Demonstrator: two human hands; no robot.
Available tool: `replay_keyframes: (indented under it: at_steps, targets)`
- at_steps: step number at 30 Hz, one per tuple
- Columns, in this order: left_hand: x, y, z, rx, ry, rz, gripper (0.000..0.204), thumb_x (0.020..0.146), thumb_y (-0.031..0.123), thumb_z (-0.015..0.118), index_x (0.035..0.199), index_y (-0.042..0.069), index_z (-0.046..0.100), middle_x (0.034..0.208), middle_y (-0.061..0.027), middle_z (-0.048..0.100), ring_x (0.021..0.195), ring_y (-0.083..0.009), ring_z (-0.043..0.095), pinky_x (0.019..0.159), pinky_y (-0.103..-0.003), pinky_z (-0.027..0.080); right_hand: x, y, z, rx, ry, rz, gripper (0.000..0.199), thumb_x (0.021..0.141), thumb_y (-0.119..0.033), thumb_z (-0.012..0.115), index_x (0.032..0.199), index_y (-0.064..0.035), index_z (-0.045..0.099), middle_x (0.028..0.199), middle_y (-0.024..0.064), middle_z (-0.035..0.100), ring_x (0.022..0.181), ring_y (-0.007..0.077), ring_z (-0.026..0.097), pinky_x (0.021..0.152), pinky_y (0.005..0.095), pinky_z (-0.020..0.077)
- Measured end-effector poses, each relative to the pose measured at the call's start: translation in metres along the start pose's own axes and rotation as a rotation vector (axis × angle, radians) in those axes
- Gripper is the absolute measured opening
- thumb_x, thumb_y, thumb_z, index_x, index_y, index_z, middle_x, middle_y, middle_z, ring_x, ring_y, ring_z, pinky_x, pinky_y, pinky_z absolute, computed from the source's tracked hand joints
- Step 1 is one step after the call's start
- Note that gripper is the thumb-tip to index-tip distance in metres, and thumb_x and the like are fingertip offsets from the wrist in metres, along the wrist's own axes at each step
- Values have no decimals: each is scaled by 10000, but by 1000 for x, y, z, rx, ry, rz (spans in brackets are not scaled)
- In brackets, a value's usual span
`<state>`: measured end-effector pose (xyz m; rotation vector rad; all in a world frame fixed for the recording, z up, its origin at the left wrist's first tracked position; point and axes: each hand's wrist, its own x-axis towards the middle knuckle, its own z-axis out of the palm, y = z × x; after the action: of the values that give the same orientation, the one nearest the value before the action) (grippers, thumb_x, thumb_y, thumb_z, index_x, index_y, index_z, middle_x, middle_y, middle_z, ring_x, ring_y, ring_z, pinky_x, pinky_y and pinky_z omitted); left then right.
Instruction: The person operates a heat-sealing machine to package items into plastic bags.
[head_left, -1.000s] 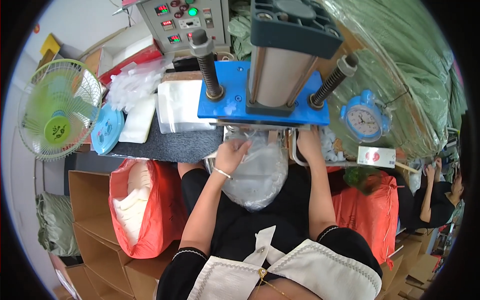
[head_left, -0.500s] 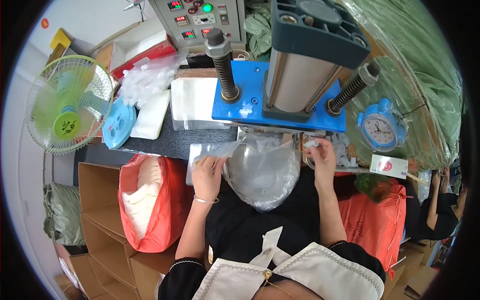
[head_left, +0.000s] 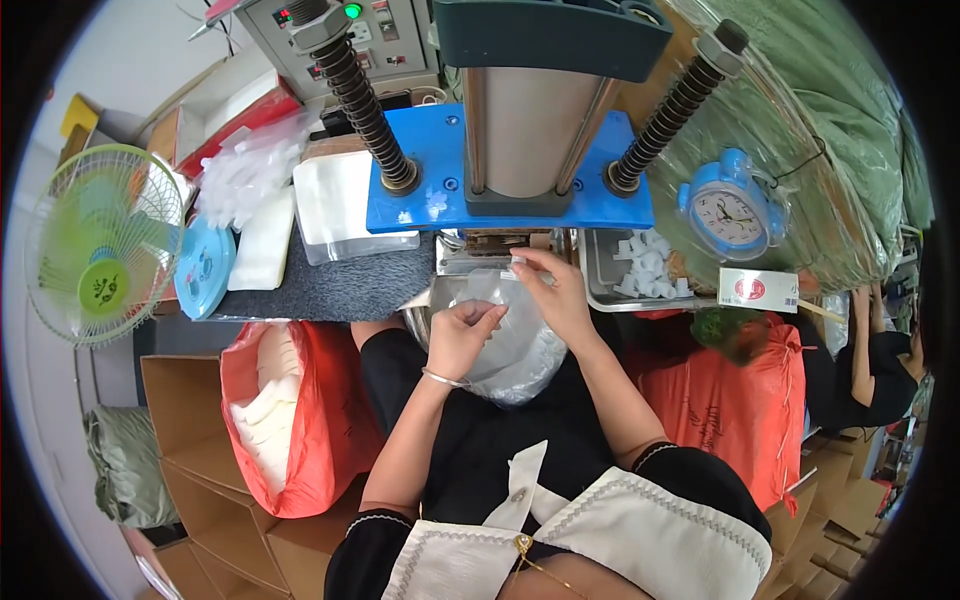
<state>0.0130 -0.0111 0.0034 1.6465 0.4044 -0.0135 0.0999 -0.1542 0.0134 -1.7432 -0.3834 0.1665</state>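
Observation:
My left hand (head_left: 465,342) is closed in a pinch, seemingly on a clear plastic pouch (head_left: 488,285) whose outline is hard to make out against the clear plastic below. Between the fingertips of my right hand (head_left: 555,298) is a small white plastic piece (head_left: 518,262), held close to the pouch's upper end. Both hands are over a metal basin (head_left: 417,322) lined with a clear plastic bag (head_left: 515,375), which rests at my lap. More white plastic pieces (head_left: 650,262) lie loose in a metal tray (head_left: 603,298) to the right of my right hand.
A press with a blue plate (head_left: 430,210) and two spring posts stands just beyond my hands. Flat pouches (head_left: 345,200) lie on the dark mat (head_left: 365,285) to the left. A fan (head_left: 105,245), alarm clock (head_left: 730,215), small carton (head_left: 757,288) and red bags (head_left: 735,400) surround the workplace.
My hands have come together over the basin, the right one moving left with the white piece. The view has shifted, the tray shows more fully, and more of the press springs is visible.

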Motion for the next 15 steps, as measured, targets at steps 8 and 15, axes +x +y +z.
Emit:
replay_keyframes:
  at_steps: [8, 15]
  targets:
    - [50, -12, -18, -50, 10, 7, 266, 854, 223, 674, 719, -5, 657, 563, -8, 584, 474, -47, 496, 448, -216, 385, 15, -11, -55, -1002, 340, -57, 140, 856, -140, 579, 957, -52, 619, 880, 162, 619, 813, 374, 600, 695, 466, 474]
    - [42, 39, -47, 926, 331, 242, 426, 750, 374, 729, 896, -11, 620, 898, -144, 639, 798, -299, 598, 670, -406, 477, 14, 43, -72, -1089, 244, -41, 149, 796, -58, 550, 913, -27, 637, 1025, 196, 575, 876, 380, 589, 736, 473, 477]
